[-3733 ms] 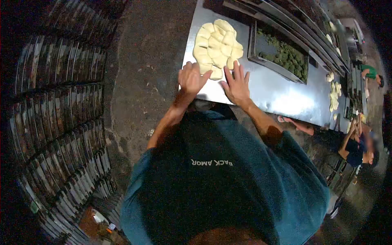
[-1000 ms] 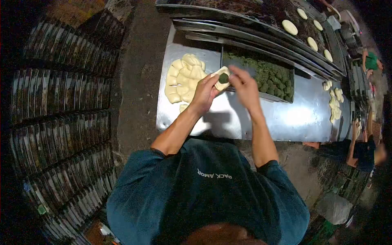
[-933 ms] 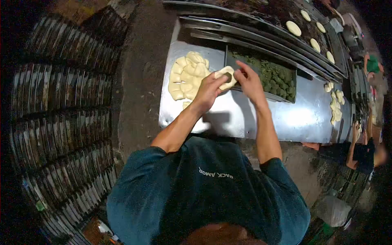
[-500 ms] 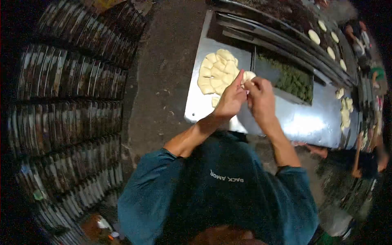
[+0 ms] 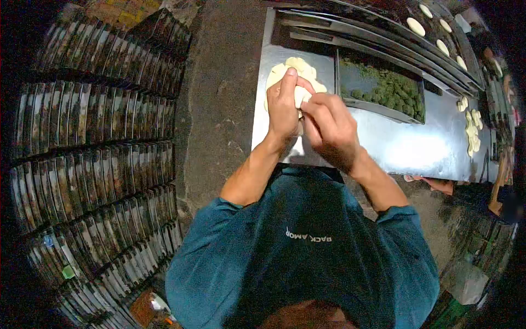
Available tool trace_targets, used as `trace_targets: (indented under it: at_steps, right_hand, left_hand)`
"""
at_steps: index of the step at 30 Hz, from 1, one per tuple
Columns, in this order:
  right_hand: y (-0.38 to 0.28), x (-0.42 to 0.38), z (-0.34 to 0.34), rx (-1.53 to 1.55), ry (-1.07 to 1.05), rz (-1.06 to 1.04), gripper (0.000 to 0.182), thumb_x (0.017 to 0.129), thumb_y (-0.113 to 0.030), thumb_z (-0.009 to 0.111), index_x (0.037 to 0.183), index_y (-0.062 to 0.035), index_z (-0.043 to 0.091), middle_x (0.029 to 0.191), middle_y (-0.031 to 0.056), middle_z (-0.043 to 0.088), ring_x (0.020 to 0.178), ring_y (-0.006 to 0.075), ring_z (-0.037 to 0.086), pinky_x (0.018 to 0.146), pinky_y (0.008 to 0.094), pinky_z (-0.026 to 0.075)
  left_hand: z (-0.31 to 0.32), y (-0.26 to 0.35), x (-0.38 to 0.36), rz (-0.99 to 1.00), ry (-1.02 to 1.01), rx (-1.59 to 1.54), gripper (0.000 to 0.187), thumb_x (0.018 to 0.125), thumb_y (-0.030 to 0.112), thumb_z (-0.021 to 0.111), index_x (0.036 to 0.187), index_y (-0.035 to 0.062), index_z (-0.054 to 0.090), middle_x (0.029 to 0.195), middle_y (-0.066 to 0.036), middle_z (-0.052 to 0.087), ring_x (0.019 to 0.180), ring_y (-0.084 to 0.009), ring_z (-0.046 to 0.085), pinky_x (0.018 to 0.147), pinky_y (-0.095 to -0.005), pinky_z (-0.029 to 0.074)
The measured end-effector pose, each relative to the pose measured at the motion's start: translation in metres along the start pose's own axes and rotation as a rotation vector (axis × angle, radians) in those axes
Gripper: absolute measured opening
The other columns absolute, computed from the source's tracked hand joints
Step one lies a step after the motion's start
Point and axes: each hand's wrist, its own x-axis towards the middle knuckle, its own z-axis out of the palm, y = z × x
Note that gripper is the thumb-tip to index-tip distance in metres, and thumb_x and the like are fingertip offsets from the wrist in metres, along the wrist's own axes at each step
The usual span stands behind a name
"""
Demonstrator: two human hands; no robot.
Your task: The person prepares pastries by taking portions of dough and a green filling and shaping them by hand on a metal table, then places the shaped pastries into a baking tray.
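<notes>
A piece of pale dough (image 5: 301,97) sits in my left hand (image 5: 282,108), whose fingers wrap around it with the thumb pointing up. My right hand (image 5: 330,123) meets it from the right, fingertips pinched at the edge of that same piece. Whether a filling lies inside the dough cannot be seen. Behind my hands, a cluster of cut dough pieces (image 5: 296,61) rests on the metal table (image 5: 378,131), mostly hidden by my left hand. To the right of it, a metal tray (image 5: 381,111) holds green balls of filling (image 5: 402,101) and loose green crumbs.
Stacked metal trays (image 5: 356,41) line the table's far side, with flat oval dough pieces (image 5: 416,26) beyond. More dough lumps (image 5: 472,131) lie at the table's right end. Another person's hand (image 5: 438,185) shows at the near right edge. Racks of trays (image 5: 93,115) stand left.
Both hands have moved left together, from beside the dough cluster to in front of it, still with the dough piece between them. The view has shifted slightly.
</notes>
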Motion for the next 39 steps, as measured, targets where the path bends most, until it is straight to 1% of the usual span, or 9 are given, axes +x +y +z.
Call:
trace_targets:
  at_steps: [5,7,15,19,21,25,30,35,39]
  right_hand:
    - [0.037,-0.008,-0.018,0.102,-0.075,0.108,0.021,0.071,0.001,0.069,0.087,-0.0004,0.057,0.083,0.0111,0.059,0.076,0.0221,0.061,0.065,0.0311,0.051]
    - [0.047,0.001,-0.025,0.545,-0.206,0.752,0.019,0.072,-0.002,0.071,0.085,0.0003,0.057,0.084,0.0081,0.06,0.075,0.016,0.061,0.063,0.0283,0.05]
    - [0.044,-0.017,0.0,-0.025,-0.149,0.095,0.021,0.077,-0.003,0.065,0.098,-0.0004,0.06,0.101,0.0135,0.057,0.078,0.0257,0.06,0.069,0.031,0.051]
    - [0.018,-0.048,-0.014,0.185,-0.326,0.32,0.027,0.073,0.002,0.063,0.099,-0.0018,0.059,0.099,0.0142,0.056,0.091,0.0313,0.058,0.076,0.0366,0.05]
    - [0.014,-0.065,-0.023,0.088,-0.438,0.278,0.024,0.074,0.002,0.061,0.097,-0.0006,0.058,0.1,0.0136,0.057,0.09,0.0317,0.058,0.075,0.0384,0.049]
    - [0.035,-0.142,-0.014,-0.109,-0.713,0.341,0.024,0.071,0.004,0.059,0.094,-0.0023,0.058,0.095,0.0127,0.059,0.086,0.0313,0.058,0.072,0.0391,0.049]
    - [0.022,-0.129,-0.01,-0.46,-1.221,0.55,0.018,0.08,-0.007,0.056,0.095,-0.0075,0.066,0.101,0.0107,0.064,0.084,0.0325,0.059,0.081,0.04,0.048]
    - [0.022,-0.066,-0.018,0.014,-0.291,0.493,0.038,0.088,-0.031,0.055,0.119,-0.0085,0.057,0.117,0.0183,0.057,0.108,0.0365,0.052,0.092,0.0459,0.04]
    - [0.068,-0.168,0.072,-0.483,-0.704,0.321,0.052,0.09,-0.037,0.05,0.135,-0.0124,0.04,0.143,0.0149,0.031,0.133,0.0416,0.024,0.101,0.0669,0.018]
  left_hand:
    - [0.031,-0.014,0.002,-0.107,-0.011,-0.2,0.051,0.1,0.04,0.025,0.091,0.0006,0.057,0.076,-0.008,0.059,0.064,-0.0129,0.054,0.06,-0.0268,0.047]
    - [0.035,-0.014,0.001,-0.147,-0.032,-0.319,0.045,0.1,0.039,0.028,0.096,0.0022,0.053,0.081,-0.007,0.058,0.064,-0.0108,0.053,0.055,-0.0255,0.047]
    - [0.033,-0.047,0.007,-0.294,0.066,-0.275,0.034,0.098,0.031,0.044,0.079,0.0059,0.057,0.068,0.001,0.053,0.059,-0.0059,0.046,0.052,-0.0222,0.04]
    - [0.02,-0.061,-0.028,-0.154,-0.084,-0.133,0.045,0.098,0.042,0.039,0.082,0.0039,0.058,0.068,-0.001,0.053,0.06,-0.0092,0.046,0.055,-0.0258,0.04]
    - [0.005,-0.077,-0.058,-0.823,-0.333,-0.358,0.057,0.095,0.052,0.036,0.094,-0.0002,0.058,0.078,-0.007,0.056,0.066,-0.015,0.053,0.063,-0.0314,0.047]
    - [-0.052,-0.162,-0.085,0.26,-0.116,0.698,0.035,0.082,0.022,0.065,0.108,0.0009,0.056,0.084,-0.017,0.064,0.058,-0.0262,0.062,0.059,-0.0358,0.052]
    - [-0.066,-0.15,-0.057,0.402,-0.214,0.95,0.028,0.078,0.019,0.066,0.098,0.0006,0.06,0.091,-0.017,0.057,0.085,-0.0337,0.056,0.074,-0.0409,0.047]
    - [-0.068,-0.142,-0.068,0.333,-0.332,1.065,0.026,0.074,0.015,0.068,0.094,0.0014,0.06,0.088,-0.016,0.056,0.084,-0.0323,0.056,0.07,-0.0416,0.046]
    - [-0.097,-0.142,-0.085,0.439,-0.227,1.066,0.028,0.075,0.012,0.068,0.098,0.0015,0.056,0.085,-0.014,0.055,0.083,-0.0288,0.056,0.071,-0.0395,0.047]
